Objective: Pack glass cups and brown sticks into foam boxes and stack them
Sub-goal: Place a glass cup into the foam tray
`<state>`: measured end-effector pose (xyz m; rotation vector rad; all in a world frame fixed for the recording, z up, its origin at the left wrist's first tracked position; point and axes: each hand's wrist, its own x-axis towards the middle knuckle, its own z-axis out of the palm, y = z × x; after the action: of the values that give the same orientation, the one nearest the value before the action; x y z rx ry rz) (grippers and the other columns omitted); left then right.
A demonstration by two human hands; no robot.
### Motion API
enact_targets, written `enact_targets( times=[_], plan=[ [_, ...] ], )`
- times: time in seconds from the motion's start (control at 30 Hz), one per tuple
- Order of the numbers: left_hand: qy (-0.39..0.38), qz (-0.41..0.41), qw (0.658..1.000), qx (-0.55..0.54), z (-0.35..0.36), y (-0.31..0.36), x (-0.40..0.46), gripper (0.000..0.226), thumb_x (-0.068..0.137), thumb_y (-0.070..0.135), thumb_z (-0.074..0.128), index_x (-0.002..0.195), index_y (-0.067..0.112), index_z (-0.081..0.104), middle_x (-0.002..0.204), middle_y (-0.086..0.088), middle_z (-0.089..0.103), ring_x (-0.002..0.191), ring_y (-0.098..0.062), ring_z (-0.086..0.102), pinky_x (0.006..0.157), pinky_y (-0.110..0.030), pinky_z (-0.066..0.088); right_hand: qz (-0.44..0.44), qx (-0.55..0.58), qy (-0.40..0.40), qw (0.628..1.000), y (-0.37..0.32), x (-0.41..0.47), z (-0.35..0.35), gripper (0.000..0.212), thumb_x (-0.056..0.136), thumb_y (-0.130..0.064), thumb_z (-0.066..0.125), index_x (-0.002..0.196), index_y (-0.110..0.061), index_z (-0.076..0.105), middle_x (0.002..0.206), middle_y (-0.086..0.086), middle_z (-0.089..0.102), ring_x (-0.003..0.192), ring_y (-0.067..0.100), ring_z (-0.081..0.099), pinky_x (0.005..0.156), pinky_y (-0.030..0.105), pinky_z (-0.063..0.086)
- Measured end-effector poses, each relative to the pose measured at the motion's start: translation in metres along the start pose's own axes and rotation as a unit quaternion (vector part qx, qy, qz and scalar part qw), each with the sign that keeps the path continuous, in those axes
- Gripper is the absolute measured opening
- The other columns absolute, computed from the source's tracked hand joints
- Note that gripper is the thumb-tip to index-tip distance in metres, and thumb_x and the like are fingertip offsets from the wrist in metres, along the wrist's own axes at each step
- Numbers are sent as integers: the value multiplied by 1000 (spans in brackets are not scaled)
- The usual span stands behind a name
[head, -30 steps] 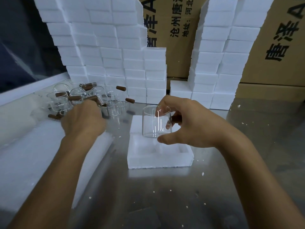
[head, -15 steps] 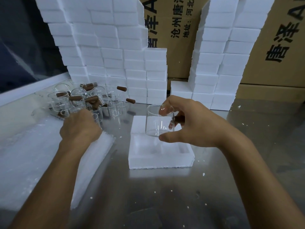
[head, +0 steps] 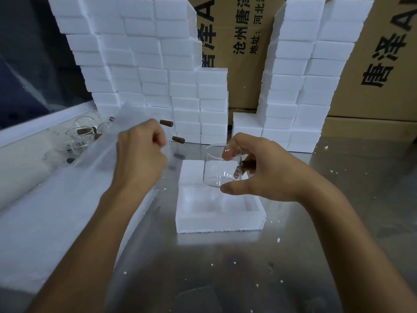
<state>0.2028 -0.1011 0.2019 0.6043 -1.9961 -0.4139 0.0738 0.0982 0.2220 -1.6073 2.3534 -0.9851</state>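
Two hands work above the tabletop (head: 225,279). The right hand (head: 266,172) still pinches a glass cup (head: 222,166) over the open foam box (head: 216,213). The left hand (head: 140,152) has left the far cups (head: 79,136) and lifted a thin foam sheet (head: 67,199), fingers curled round its edge: wrapping seems next. Stacked boxes (head: 146,64) wall the back; the front lies open.

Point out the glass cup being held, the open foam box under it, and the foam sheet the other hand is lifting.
glass cup (head: 220,168), head view, its clear side wall.
foam box (head: 220,223), head view, its front wall.
foam sheet (head: 67,199), head view, its flat middle.
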Motion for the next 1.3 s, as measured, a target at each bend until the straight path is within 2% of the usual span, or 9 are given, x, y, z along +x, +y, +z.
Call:
enact_targets(
  times=[0.17,0.23,0.3,0.43,0.53,0.77,1.03,1.17,1.3],
  plan=[
    [-189,72,976,-81,25,13,-19,37,69,-16,53,63,20,53,66,-3,64,64,-18,61,61,-35,51,-3,0,17,1000,4,1,-4,51,62,-53,82,103,-43,54,108,-26,59,85,-3,62,70,22,53],
    [-240,69,965,-81,35,16,-28,42,70,-15,54,62,26,51,64,4,60,60,-7,58,55,-23,49,-5,-2,24,1000,5,1,-4,52,60,-54,81,103,-43,54,105,-27,59,85,-5,61,67,20,51],
    [-272,53,960,-44,42,16,-35,44,75,-14,53,64,28,50,69,11,53,62,-5,55,50,-11,39,-6,-7,26,1000,6,1,-5,52,60,-54,82,102,-43,54,103,-28,58,86,-6,60,68,19,52],
    [-302,4,952,40,47,8,-38,38,79,-10,55,70,27,56,88,2,52,68,-10,52,52,-19,38,-11,-5,25,1000,6,1,-6,51,62,-54,82,103,-44,54,105,-29,57,88,-9,59,70,18,53],
    [-326,-28,942,73,48,3,-37,33,81,-6,54,78,25,66,110,-3,63,86,-13,53,69,-21,44,-10,-5,19,1000,4,1,-6,49,62,-55,81,101,-46,52,106,-29,56,88,-10,59,71,18,53],
    [-256,-69,958,112,53,-1,-39,18,84,30,73,90,14,70,93,-1,70,87,-20,63,68,-27,45,-6,-8,23,1000,2,0,-5,50,63,-51,84,102,-43,54,105,-28,57,86,-8,60,70,20,52],
    [-209,-114,969,69,47,1,-33,28,87,0,64,111,14,63,96,-7,69,94,-26,62,82,-35,51,6,-25,30,999,-2,0,-4,51,57,-55,89,79,-33,49,70,-24,59,65,-12,55,46,10,39],
    [-175,-105,979,27,45,6,-31,12,91,8,59,87,11,70,85,-1,68,85,-23,63,75,-33,50,-7,-6,52,999,-6,0,-2,57,47,-61,88,71,-25,51,64,-30,58,60,-9,55,49,6,40],
    [-137,-138,981,-24,43,7,-28,15,88,21,71,75,16,65,76,5,66,73,-12,62,64,-27,44,-14,15,67,998,-5,2,1,61,39,-69,82,68,-23,53,86,-6,71,62,1,57,49,12,43]
  ],
)
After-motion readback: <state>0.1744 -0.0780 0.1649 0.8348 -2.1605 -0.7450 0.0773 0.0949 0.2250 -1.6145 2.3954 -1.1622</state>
